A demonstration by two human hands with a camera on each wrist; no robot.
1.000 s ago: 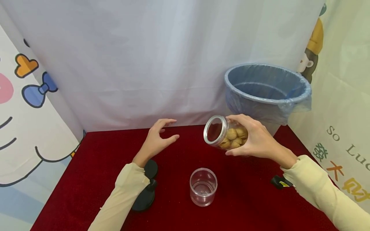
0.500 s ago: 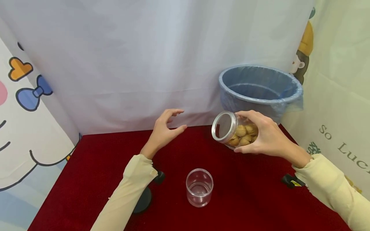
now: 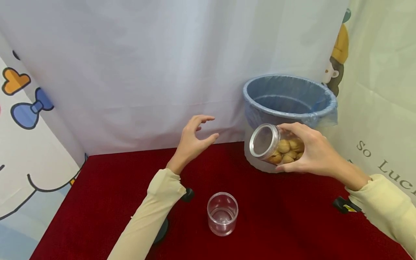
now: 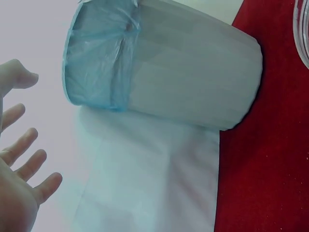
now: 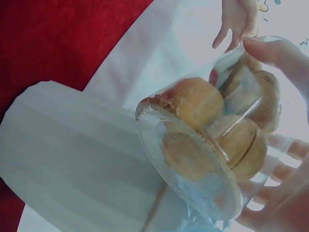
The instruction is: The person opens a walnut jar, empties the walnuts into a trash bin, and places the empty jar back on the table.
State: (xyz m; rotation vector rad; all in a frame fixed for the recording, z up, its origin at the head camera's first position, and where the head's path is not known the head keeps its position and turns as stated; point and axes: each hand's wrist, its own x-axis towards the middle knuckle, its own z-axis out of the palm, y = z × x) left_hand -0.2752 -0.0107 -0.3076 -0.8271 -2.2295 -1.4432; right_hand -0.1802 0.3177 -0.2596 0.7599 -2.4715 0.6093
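Above the table's right side, my right hand point(image 3: 313, 150) grips a clear jar point(image 3: 282, 134) of walnuts point(image 3: 287, 150). The jar is tipped on its side, its silver-rimmed end turned left. In the right wrist view, fingers and thumb wrap round the jar point(image 5: 212, 92), and several walnuts point(image 5: 239, 142) show through the wall. My left hand point(image 3: 195, 139) hovers left of the jar, apart from it, thumb and fingers spread with nothing between them; the left wrist view shows its loose fingers too. Below and between the hands, a clear cup-like container point(image 3: 222, 215) stands upright on the red cloth.
A bin point(image 3: 256, 159) lined with a blue bag point(image 3: 251, 108) stands at the back right, just behind the jar. A dark round object point(image 3: 161, 233) lies partly hidden under the left forearm. White curtain point(image 3: 146, 72) closes off the back; printed cloth hangs at both sides.
The view has shifted slightly. My right hand has carried the jar rightward, in front of the bin. My left hand has also moved right and up, still holding nothing.
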